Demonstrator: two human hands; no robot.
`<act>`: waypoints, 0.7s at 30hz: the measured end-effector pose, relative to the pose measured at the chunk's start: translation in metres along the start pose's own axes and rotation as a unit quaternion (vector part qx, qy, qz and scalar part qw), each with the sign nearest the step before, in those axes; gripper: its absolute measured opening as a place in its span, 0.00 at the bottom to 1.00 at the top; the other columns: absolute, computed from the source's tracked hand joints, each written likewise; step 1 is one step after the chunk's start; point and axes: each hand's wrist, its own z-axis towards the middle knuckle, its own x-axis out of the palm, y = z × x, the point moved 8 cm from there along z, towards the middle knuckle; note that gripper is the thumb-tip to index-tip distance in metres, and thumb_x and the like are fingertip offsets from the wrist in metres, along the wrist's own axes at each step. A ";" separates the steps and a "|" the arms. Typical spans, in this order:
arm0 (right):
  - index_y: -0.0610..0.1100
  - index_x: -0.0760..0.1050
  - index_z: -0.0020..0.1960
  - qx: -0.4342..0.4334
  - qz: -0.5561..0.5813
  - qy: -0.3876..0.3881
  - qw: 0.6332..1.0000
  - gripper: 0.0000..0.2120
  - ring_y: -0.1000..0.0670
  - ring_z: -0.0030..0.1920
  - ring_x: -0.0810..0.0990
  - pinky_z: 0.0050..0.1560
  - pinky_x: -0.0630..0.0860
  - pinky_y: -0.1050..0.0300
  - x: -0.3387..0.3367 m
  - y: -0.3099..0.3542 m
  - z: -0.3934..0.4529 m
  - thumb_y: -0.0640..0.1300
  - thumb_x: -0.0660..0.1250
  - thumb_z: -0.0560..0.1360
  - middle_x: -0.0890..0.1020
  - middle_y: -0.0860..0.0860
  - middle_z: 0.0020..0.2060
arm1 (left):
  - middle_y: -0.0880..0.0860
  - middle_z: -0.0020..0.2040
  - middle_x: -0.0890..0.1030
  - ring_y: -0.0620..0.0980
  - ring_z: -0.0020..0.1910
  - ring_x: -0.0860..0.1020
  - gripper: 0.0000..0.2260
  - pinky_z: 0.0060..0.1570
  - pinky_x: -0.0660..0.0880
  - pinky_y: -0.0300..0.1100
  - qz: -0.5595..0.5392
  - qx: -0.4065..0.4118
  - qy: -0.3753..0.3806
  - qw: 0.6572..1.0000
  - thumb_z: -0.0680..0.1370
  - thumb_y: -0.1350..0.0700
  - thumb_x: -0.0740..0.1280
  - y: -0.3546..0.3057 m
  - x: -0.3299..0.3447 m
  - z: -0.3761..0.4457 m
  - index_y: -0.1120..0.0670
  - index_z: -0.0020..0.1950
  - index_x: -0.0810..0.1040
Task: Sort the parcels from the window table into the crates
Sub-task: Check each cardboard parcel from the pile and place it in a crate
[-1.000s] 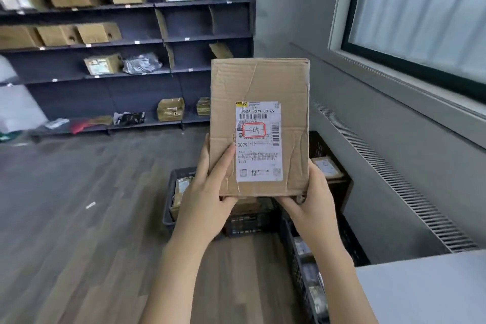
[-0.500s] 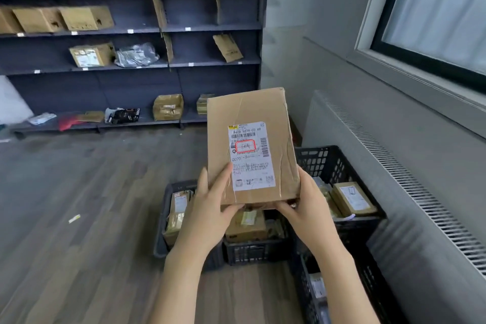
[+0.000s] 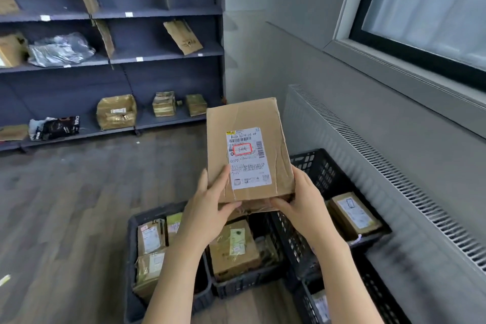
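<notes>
Wooden floor under parcel-filled black crates

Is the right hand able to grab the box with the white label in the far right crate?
Probably not right now. The right hand is busy holding the cardboard parcel together with the left hand. The labelled box lies uncovered in its crate, so nothing else blocks it.

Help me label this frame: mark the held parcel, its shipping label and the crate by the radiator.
held parcel (image 3: 247,118), head view, bare upper cardboard.
shipping label (image 3: 248,158), head view, label's middle.
crate by the radiator (image 3: 319,166), head view, far mesh wall.
</notes>
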 end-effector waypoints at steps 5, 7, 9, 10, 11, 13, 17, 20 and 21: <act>0.50 0.61 0.74 0.035 -0.025 0.027 0.999 0.38 0.61 0.61 0.68 0.53 0.64 0.69 0.015 -0.054 0.057 0.47 0.75 0.69 0.69 0.61 0.61 | 0.50 0.79 0.47 0.52 0.75 0.59 0.36 0.68 0.64 0.47 -0.022 -0.014 0.029 0.999 0.77 0.46 0.67 0.020 0.046 0.072 0.36 0.76 0.48; 0.50 0.63 0.73 0.046 -0.033 0.043 0.997 0.37 0.58 0.63 0.70 0.52 0.65 0.67 0.023 -0.079 0.081 0.49 0.76 0.68 0.69 0.62 0.59 | 0.49 0.79 0.49 0.52 0.75 0.60 0.36 0.69 0.65 0.48 -0.032 -0.023 0.039 0.998 0.76 0.46 0.68 0.029 0.069 0.102 0.36 0.76 0.49; 0.49 0.63 0.72 0.060 -0.038 0.064 0.995 0.37 0.56 0.63 0.71 0.50 0.66 0.68 0.033 -0.102 0.104 0.50 0.76 0.68 0.72 0.60 0.59 | 0.48 0.78 0.51 0.51 0.74 0.61 0.37 0.70 0.65 0.48 -0.047 -0.042 0.055 0.997 0.75 0.46 0.69 0.039 0.089 0.126 0.34 0.75 0.48; 0.49 0.63 0.72 0.069 -0.043 0.080 0.993 0.37 0.55 0.63 0.71 0.51 0.68 0.66 0.040 -0.116 0.116 0.51 0.76 0.68 0.73 0.57 0.61 | 0.48 0.78 0.51 0.51 0.74 0.61 0.38 0.70 0.65 0.49 -0.055 -0.055 0.065 0.995 0.75 0.46 0.69 0.045 0.100 0.139 0.32 0.74 0.46; 0.48 0.63 0.72 0.073 -0.051 0.097 0.991 0.38 0.54 0.63 0.72 0.53 0.69 0.64 0.049 -0.128 0.129 0.52 0.76 0.68 0.73 0.55 0.62 | 0.48 0.78 0.51 0.51 0.74 0.62 0.38 0.70 0.65 0.49 -0.061 -0.068 0.069 0.993 0.75 0.46 0.70 0.051 0.109 0.151 0.30 0.72 0.45; 0.46 0.63 0.72 0.085 -0.067 0.128 0.986 0.38 0.51 0.63 0.73 0.55 0.71 0.59 0.068 -0.151 0.152 0.54 0.75 0.68 0.73 0.52 0.64 | 0.49 0.79 0.49 0.52 0.75 0.60 0.38 0.71 0.63 0.50 -0.061 -0.097 0.074 0.991 0.76 0.47 0.69 0.065 0.123 0.170 0.30 0.72 0.45; 0.44 0.62 0.72 0.098 -0.101 0.192 0.971 0.38 0.46 0.63 0.74 0.54 0.74 0.52 0.116 -0.183 0.182 0.55 0.74 0.69 0.73 0.49 0.65 | 0.50 0.79 0.45 0.52 0.76 0.57 0.37 0.72 0.60 0.50 -0.061 -0.152 0.075 0.984 0.76 0.50 0.69 0.102 0.142 0.195 0.35 0.76 0.48; 0.45 0.60 0.73 0.108 -0.117 0.227 0.961 0.38 0.46 0.63 0.73 0.55 0.75 0.50 0.153 -0.204 0.195 0.57 0.72 0.71 0.72 0.49 0.66 | 0.48 0.79 0.44 0.51 0.76 0.57 0.37 0.70 0.61 0.47 -0.067 -0.173 0.074 0.980 0.76 0.50 0.69 0.132 0.158 0.206 0.35 0.76 0.49; 0.45 0.60 0.73 0.113 -0.126 0.238 0.956 0.37 0.47 0.64 0.73 0.55 0.75 0.50 0.166 -0.213 0.197 0.57 0.71 0.72 0.71 0.49 0.67 | 0.48 0.79 0.43 0.51 0.76 0.58 0.37 0.70 0.62 0.47 -0.066 -0.181 0.077 0.978 0.76 0.50 0.69 0.144 0.165 0.209 0.35 0.76 0.49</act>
